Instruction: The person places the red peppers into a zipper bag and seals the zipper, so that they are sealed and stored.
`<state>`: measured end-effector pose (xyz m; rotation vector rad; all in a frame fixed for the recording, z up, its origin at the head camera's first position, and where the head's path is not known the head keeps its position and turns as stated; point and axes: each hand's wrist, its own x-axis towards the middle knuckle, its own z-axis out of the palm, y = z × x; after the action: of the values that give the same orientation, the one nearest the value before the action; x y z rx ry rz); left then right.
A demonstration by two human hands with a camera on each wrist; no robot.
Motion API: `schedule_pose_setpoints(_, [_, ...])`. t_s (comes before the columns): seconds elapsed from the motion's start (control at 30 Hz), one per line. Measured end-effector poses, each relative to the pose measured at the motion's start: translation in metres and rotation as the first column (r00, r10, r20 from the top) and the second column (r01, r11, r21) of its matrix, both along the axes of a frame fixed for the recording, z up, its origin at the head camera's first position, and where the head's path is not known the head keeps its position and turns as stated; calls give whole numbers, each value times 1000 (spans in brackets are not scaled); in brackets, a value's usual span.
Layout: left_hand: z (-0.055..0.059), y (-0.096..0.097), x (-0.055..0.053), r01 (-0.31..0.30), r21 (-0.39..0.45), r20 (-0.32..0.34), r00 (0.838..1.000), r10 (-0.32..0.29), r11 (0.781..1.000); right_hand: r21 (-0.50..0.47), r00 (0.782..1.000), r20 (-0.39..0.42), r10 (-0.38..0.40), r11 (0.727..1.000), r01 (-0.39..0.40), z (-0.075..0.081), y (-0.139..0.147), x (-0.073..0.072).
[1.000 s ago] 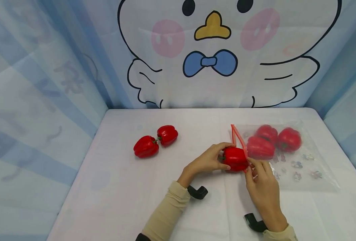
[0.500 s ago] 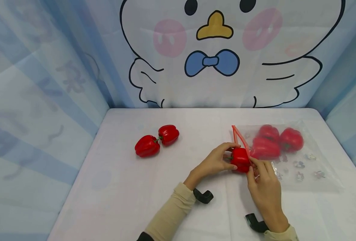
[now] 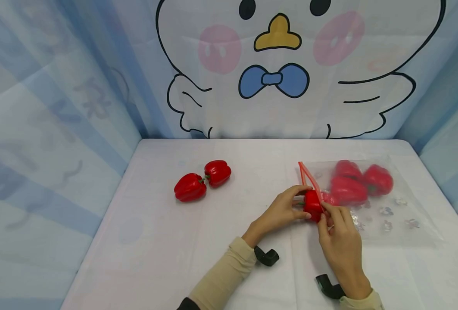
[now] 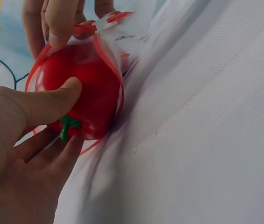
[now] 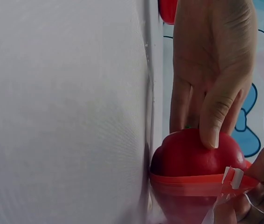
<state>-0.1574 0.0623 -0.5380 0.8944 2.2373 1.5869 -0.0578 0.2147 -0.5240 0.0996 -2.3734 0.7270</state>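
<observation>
My left hand (image 3: pixel 281 211) grips a red bell pepper (image 4: pixel 83 88) by its stem end, thumb on one side and fingers on the other. The pepper sits partway through the mouth of a clear zip bag (image 3: pixel 403 224), whose red-edged opening rings it in both wrist views. At the near side of that opening my right hand (image 3: pixel 341 245) pinches the red edge beside a white slider (image 5: pixel 234 178). Inside the bag, farther right, lie several red bell peppers (image 3: pixel 349 190), seen through the plastic.
Two more red bell peppers (image 3: pixel 190 187) lie together on the white table (image 3: pixel 143 258), left of the hands. A patterned curtain (image 3: pixel 275 116) hangs behind the table's far edge, with more cloth at both sides.
My left hand has pushed the pepper rightward, deeper into the bag's mouth. One pepper inside has shifted right too. My right hand has stayed at the bag's edge.
</observation>
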Motion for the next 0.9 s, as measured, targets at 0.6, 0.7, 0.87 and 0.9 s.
schedule_pose_setpoints(0.6, [-9, 19, 9, -78, 68, 29, 997, 76, 995, 2, 1000, -16, -6, 1000, 6, -2, 0, 0])
schedule_pose_setpoints(0.7, [-9, 21, 10, -121, 58, 1, 993, 121, 991, 4, 1000, -21, -3, 1000, 3, -2, -1, -1])
schedule_pose_setpoints(0.87, [-8, 22, 12, -143, 21, -42, 989, 143, 990, 10, 1000, -25, 1, 1000, -1, -3, -2, -1])
schedule_pose_setpoints(0.9, [-8, 22, 12, -143, 14, -49, 988, 143, 990, 11, 1000, -22, 1, 1000, -1, -3, -2, 0])
